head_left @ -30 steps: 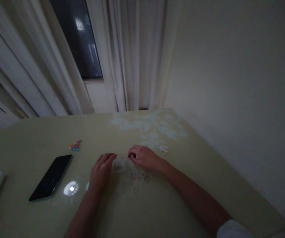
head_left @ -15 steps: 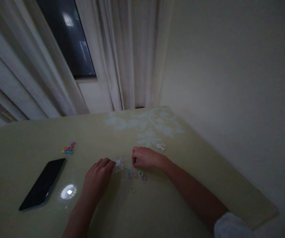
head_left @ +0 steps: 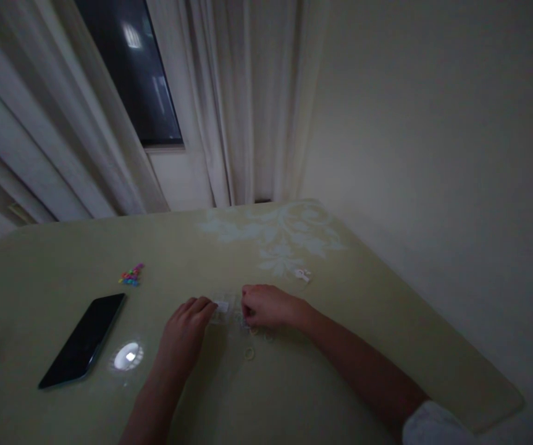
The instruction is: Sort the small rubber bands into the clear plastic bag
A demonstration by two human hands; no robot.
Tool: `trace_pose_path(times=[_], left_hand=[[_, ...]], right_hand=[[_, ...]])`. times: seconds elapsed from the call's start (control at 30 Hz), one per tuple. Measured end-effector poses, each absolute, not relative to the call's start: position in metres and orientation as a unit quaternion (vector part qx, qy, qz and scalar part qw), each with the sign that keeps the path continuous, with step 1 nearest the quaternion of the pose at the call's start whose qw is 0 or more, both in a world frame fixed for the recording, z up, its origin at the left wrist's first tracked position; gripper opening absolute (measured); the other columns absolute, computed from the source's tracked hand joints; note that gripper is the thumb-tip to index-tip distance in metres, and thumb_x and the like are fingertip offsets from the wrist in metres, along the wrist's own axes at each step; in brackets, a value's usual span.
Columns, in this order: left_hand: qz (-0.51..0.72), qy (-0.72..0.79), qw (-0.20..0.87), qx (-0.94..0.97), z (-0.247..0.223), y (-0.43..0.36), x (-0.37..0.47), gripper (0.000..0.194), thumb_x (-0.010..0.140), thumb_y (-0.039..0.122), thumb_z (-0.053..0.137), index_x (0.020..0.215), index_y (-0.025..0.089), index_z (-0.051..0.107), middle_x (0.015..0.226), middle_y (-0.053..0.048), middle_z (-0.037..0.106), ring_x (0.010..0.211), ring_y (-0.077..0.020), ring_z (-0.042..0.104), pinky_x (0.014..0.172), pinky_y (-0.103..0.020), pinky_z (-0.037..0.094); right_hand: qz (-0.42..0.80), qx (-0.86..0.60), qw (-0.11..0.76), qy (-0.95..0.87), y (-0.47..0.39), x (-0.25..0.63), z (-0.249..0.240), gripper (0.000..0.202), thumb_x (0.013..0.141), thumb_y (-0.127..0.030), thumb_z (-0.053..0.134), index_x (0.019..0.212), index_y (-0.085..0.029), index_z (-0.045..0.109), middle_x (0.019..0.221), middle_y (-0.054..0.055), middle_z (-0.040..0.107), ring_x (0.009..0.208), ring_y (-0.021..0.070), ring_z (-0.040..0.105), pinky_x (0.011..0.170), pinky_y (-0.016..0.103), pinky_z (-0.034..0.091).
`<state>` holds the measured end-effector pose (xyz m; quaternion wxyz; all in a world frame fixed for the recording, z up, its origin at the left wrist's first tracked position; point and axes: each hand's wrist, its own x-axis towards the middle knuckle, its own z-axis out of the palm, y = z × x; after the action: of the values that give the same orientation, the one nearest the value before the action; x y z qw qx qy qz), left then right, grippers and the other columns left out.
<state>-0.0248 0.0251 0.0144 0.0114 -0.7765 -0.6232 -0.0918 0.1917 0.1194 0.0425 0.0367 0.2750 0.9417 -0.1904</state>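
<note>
My left hand (head_left: pixel 187 327) is closed on the left side of a small clear plastic box (head_left: pixel 222 316) with a white label, which rests on the table. Just right of it, my right hand (head_left: pixel 268 306) reaches down with curled fingers over a pile of small pale rings, which look like little rubber bands. Whatever sits between those fingertips is hidden. Part of the pile (head_left: pixel 254 332) shows below the hand, and a single yellowish ring (head_left: pixel 249 353) lies apart, closer to me.
A black phone (head_left: pixel 83 340) lies at the left, with a heap of small bright coloured pieces (head_left: pixel 131 275) beyond it. Small white pieces (head_left: pixel 303 275) lie past my right wrist. The table (head_left: pixel 340 371) meets the wall on the right; curtains hang behind.
My right hand has moved slightly down and to the left, now covering most of the ring pile. My left hand stays on the clear box.
</note>
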Motion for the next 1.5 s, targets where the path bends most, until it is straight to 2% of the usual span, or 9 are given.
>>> trace_pose_path(times=[0.27,0.43,0.7,0.83,0.93,1.03,1.17,1.4,1.5], left_hand=[[-0.122,-0.617,0.036,-0.776,0.004,0.028,-0.028,0.056,0.083,-0.009,0.044,0.117,0.019,0.079,0.12,-0.011,0.078,0.109,-0.0293,0.071,0.095,-0.041,0.057],[-0.11,-0.657,0.045,-0.745,0.001,0.028,-0.026,0.045,0.092,0.0,0.047,0.121,0.018,0.076,0.121,-0.012,0.076,0.108,-0.0287,0.071,0.091,-0.037,0.057],[-0.182,-0.649,0.058,-0.736,-0.002,0.029,-0.027,0.031,0.1,0.015,0.05,0.114,0.022,0.076,0.113,-0.011,0.076,0.102,-0.0288,0.07,0.085,-0.036,0.057],[-0.261,-0.573,-0.068,-0.774,0.002,0.027,-0.01,0.023,0.1,0.023,0.056,0.102,0.024,0.079,0.1,-0.008,0.077,0.095,-0.0244,0.072,0.085,-0.033,0.055],[-0.226,-0.498,-0.246,-0.8,0.004,0.024,0.007,0.023,0.096,0.016,0.059,0.09,0.023,0.079,0.09,-0.003,0.076,0.082,-0.0181,0.071,0.074,-0.025,0.052],[-0.193,-0.473,-0.325,-0.796,0.003,0.022,0.016,0.023,0.09,0.011,0.06,0.082,0.022,0.078,0.089,-0.003,0.074,0.08,-0.0166,0.07,0.071,-0.023,0.049],[-0.171,-0.479,-0.338,-0.792,0.003,0.018,0.018,0.023,0.089,0.01,0.057,0.083,0.021,0.076,0.092,-0.004,0.072,0.084,-0.0177,0.069,0.074,-0.025,0.048],[-0.084,-0.543,-0.276,-0.789,0.009,0.011,0.032,0.025,0.1,0.019,0.043,0.099,0.018,0.068,0.108,-0.01,0.069,0.096,-0.0242,0.066,0.087,-0.034,0.049],[-0.092,-0.54,-0.29,-0.785,0.007,0.014,0.032,0.025,0.099,0.019,0.044,0.097,0.018,0.068,0.108,-0.009,0.068,0.094,-0.0236,0.066,0.084,-0.033,0.049]], right_hand=[[-0.182,0.258,0.04,0.948,0.123,0.195,0.039,0.009,0.082,-0.027,0.075,0.082,-0.019,0.076,0.096,0.005,0.068,0.077,0.0172,0.058,0.058,0.026,0.034],[-0.172,0.302,-0.007,0.938,0.137,0.206,0.043,0.01,0.089,-0.019,0.069,0.095,-0.017,0.077,0.105,0.007,0.068,0.084,0.0166,0.06,0.067,0.026,0.039],[-0.2,0.328,-0.014,0.923,0.14,0.206,0.037,0.01,0.088,-0.024,0.076,0.095,-0.017,0.078,0.104,0.007,0.067,0.088,0.0179,0.062,0.07,0.025,0.04],[-0.198,0.33,-0.007,0.923,0.137,0.203,0.036,0.01,0.087,-0.021,0.074,0.096,-0.017,0.077,0.106,0.008,0.067,0.091,0.0187,0.062,0.071,0.025,0.041],[-0.19,0.332,0.007,0.924,0.135,0.2,0.034,0.008,0.087,-0.019,0.071,0.093,-0.016,0.075,0.105,0.008,0.068,0.088,0.0183,0.062,0.069,0.025,0.041],[-0.182,0.327,0.006,0.927,0.136,0.2,0.031,0.007,0.085,-0.02,0.07,0.089,-0.016,0.073,0.102,0.008,0.068,0.084,0.0184,0.061,0.067,0.026,0.04],[-0.201,0.312,-0.03,0.928,0.144,0.205,0.035,0.007,0.086,-0.016,0.069,0.091,-0.016,0.073,0.099,0.006,0.07,0.085,0.0178,0.061,0.069,0.026,0.039],[-0.289,0.297,-0.076,0.907,0.152,0.214,0.051,0.004,0.086,-0.014,0.073,0.089,-0.015,0.073,0.087,0.002,0.072,0.075,0.0138,0.059,0.069,0.023,0.039],[-0.306,0.292,-0.088,0.902,0.152,0.216,0.054,0.004,0.087,-0.017,0.075,0.09,-0.015,0.074,0.087,0.002,0.072,0.074,0.0135,0.059,0.068,0.023,0.04]])
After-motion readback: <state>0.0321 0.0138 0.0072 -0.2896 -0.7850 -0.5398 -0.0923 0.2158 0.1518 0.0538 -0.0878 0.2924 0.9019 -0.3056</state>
